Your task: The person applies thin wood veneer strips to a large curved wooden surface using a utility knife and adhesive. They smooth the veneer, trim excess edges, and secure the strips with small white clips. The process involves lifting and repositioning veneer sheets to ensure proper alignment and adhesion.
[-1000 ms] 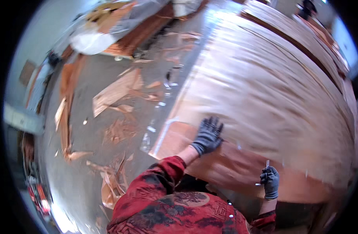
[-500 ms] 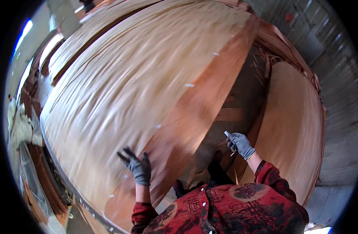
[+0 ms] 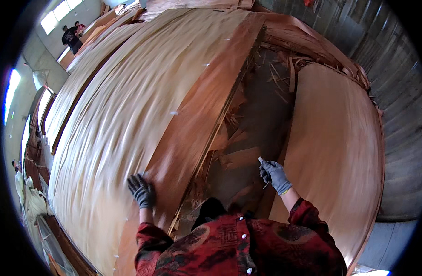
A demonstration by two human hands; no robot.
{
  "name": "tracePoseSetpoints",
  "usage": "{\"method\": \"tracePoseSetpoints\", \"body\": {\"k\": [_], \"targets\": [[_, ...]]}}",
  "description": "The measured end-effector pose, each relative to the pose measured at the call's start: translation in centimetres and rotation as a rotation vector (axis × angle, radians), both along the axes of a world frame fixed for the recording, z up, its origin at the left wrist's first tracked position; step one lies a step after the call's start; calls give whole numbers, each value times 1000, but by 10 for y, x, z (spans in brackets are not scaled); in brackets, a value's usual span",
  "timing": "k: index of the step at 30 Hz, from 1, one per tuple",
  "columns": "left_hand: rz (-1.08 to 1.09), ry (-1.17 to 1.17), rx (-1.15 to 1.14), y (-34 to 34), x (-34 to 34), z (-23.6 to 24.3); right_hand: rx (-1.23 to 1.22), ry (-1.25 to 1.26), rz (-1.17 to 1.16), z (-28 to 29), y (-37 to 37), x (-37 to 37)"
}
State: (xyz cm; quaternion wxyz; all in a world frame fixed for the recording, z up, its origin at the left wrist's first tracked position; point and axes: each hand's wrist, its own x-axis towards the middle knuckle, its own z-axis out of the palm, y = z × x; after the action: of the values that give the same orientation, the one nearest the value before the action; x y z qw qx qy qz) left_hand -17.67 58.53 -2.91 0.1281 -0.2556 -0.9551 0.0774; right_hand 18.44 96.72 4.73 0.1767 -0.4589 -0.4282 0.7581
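Note:
My left hand (image 3: 143, 191), in a grey glove, lies with its fingers stretched out over the seam between a wide pale veneer sheet (image 3: 114, 124) and a reddish veneer strip (image 3: 188, 124). Small white tape pieces (image 3: 174, 113) sit at intervals along that seam. Held above the gap on the right, my gloved right hand (image 3: 276, 176) is closed around a small tool with a whitish end (image 3: 260, 159). A thin pale piece pokes out below its fingers. The tool's kind is not clear, as the glove hides most of it.
To the right stands another stack of reddish-brown veneer (image 3: 335, 152). Between the stacks, torn veneer scraps (image 3: 241, 158) litter the dark floor (image 3: 261, 119). Further pale veneer (image 3: 86, 83) lies beyond on the left. Two people (image 3: 72, 37) are far off at upper left. Corrugated metal wall (image 3: 399, 115) bounds the right.
The view has shifted, and the strip and gap now appear further left. My left hand has moved left in view, its fingers closer together. My right hand keeps its hold on the small tool.

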Motion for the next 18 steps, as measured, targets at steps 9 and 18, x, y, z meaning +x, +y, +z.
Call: {"method": "tracePoseSetpoints", "body": {"k": [9, 18], "targets": [[84, 109, 415, 198, -43, 49, 37, 37, -138, 19, 225, -60], [-426, -251, 548, 610, -111, 84, -67, 80, -517, 18, 420, -5]]}}
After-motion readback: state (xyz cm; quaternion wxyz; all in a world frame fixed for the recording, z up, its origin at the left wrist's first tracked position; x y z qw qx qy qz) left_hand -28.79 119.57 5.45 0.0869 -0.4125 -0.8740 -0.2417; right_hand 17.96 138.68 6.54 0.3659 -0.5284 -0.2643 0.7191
